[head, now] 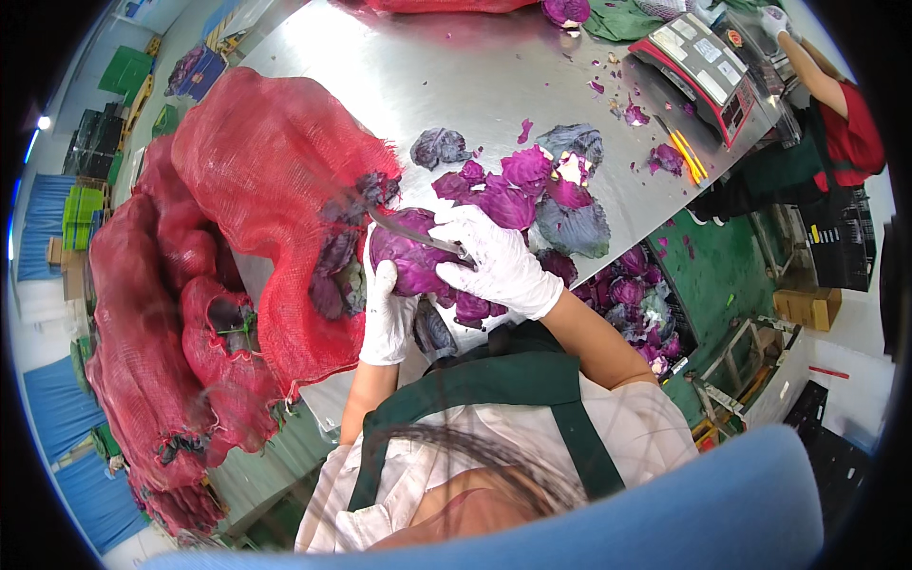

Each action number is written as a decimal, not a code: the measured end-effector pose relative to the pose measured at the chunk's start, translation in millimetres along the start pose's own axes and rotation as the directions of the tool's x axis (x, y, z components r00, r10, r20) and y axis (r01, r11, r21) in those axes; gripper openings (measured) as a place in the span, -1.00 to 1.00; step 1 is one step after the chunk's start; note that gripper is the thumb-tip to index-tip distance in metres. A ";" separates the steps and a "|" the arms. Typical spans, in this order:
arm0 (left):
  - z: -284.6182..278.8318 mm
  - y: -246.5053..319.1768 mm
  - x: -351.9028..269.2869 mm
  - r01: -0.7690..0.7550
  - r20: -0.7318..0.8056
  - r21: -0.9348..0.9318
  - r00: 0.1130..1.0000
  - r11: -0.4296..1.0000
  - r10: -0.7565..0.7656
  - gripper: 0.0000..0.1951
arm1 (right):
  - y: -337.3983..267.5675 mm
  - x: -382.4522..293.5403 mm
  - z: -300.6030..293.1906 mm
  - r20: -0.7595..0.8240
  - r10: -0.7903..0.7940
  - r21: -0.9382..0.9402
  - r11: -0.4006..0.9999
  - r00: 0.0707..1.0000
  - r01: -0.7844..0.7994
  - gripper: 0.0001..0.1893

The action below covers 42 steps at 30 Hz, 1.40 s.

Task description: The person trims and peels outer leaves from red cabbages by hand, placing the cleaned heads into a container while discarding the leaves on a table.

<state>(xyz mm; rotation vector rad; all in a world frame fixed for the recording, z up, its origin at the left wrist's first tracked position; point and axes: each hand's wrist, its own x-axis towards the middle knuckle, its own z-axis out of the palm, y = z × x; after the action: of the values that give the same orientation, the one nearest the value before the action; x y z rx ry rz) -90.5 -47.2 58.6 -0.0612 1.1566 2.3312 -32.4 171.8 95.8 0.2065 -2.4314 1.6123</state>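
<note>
My left hand, in a white glove, supports a red cabbage from its left and lower side. Gloved as well, my right hand grips a knife, whose curved dark blade lies across the top of the cabbage. The knife's handle is mostly hidden in the fingers. Just beyond my hands, loose purple cabbage leaves lie in a heap on the metal table. To the left, a red mesh sack spills dark outer leaves from its mouth.
More filled mesh sacks are piled at the left. A red-framed weighing scale and a yellow cutter occupy the table's right side. Below that edge, a black crate holds leaves. A co-worker in red stands at the far right.
</note>
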 end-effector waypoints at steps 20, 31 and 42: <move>29.3 1.1 -9.8 -0.184 -0.007 0.331 0.980 0.925 0.197 -0.13 | 2.6 -11.1 6.1 -0.020 0.094 -0.019 0.995 0.995 -0.094 -0.80; 4.8 1.7 -9.1 0.019 -0.101 -0.025 0.995 1.000 -0.021 -0.17 | 26.1 -10.5 -27.7 -0.244 0.176 0.053 0.984 0.954 -0.168 -0.64; 25.6 -2.6 -10.7 -0.200 -0.058 0.295 0.972 0.934 0.227 -0.18 | 1.3 -4.8 17.2 -0.022 0.026 -0.139 0.990 0.999 -0.029 -0.79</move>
<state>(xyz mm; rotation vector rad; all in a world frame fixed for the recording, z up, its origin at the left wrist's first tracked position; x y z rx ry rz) -75.3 -31.3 75.8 0.0683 1.6099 2.3359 -29.7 156.4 86.9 0.1339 -2.5296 1.4408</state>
